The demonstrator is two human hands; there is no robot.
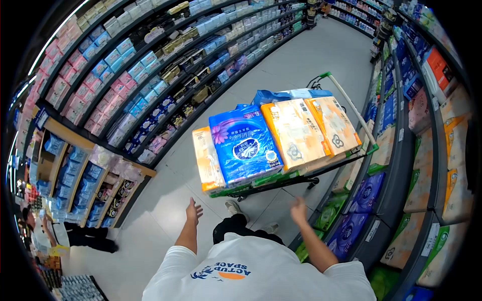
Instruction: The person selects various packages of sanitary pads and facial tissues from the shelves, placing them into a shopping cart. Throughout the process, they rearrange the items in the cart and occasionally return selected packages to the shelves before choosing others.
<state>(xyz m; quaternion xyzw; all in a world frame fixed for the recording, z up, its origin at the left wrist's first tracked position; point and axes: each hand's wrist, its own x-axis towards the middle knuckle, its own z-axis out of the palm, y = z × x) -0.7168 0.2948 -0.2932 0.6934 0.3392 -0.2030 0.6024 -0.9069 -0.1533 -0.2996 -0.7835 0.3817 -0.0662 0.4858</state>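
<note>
A shopping cart (377,148) with a green-and-white handle bar stands in front of me, loaded high with packs of tissue paper. On top lies a blue tissue pack (241,168) with a purple flower, and beside it are orange-and-cream tissue packs (296,133). My left hand (194,210) hangs in the air short of the cart's near left corner, fingers apart and holding nothing. Nearer the right-hand shelf, my right hand (298,209) is raised below the cart's near side; motion blurs its fingers. Both hands appear apart from the cart.
Curved shelves (150,75) of pink, blue and dark packs line the left. Along the right runs a shelf (391,185) of large tissue packs, close to the cart. Grey floor (296,55) stretches ahead. Another person (60,235) stands at the lower left.
</note>
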